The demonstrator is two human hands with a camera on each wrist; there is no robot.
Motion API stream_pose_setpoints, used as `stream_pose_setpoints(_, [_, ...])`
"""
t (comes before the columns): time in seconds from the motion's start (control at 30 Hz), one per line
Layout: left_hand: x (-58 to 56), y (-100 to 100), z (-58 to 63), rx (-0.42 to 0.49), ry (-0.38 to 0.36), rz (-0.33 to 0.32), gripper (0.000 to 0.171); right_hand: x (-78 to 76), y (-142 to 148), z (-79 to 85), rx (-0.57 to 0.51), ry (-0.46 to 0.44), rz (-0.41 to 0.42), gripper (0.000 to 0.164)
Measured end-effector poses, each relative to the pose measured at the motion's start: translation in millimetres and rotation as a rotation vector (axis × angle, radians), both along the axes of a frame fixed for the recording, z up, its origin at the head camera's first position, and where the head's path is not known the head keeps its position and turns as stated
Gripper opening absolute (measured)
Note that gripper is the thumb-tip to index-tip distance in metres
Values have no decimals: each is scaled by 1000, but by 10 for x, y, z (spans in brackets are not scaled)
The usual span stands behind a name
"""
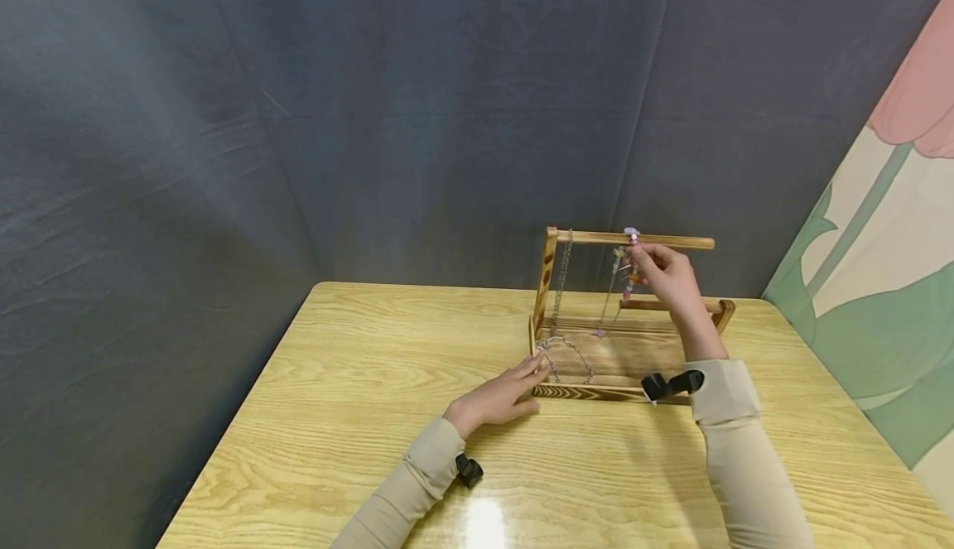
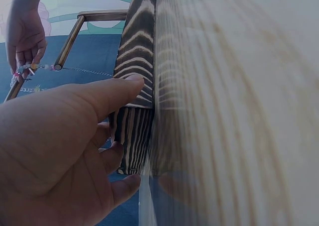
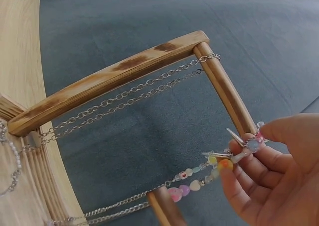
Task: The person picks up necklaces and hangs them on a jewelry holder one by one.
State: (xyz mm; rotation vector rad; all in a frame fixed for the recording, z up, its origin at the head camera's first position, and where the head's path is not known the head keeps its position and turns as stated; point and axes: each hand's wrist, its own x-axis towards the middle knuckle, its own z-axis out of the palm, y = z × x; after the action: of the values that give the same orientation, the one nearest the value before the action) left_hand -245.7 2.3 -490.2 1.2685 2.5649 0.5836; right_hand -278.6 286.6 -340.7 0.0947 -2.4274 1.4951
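At top bar (image 1: 678,242) | right fingers (image 3: 235,188) pinch beaded necklace (image 3: 196,185), partly hidden | left fingers (image 1: 527,368) relaxed

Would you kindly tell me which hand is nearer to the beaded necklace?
The right hand is nearer: it holds the beaded necklace beside the upper bar. The left hand is farther, lower down, at the front left corner of the wooden stand.

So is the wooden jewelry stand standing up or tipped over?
Upright: the wooden jewelry stand has its base tray flat on the table, its tall post rising to the top bar.
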Motion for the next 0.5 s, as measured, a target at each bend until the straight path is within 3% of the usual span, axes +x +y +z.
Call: stream_pose_setpoints(0.5, [-12,1,-17,0,9,-10,63,37,22,-61,-37,23,17,51])
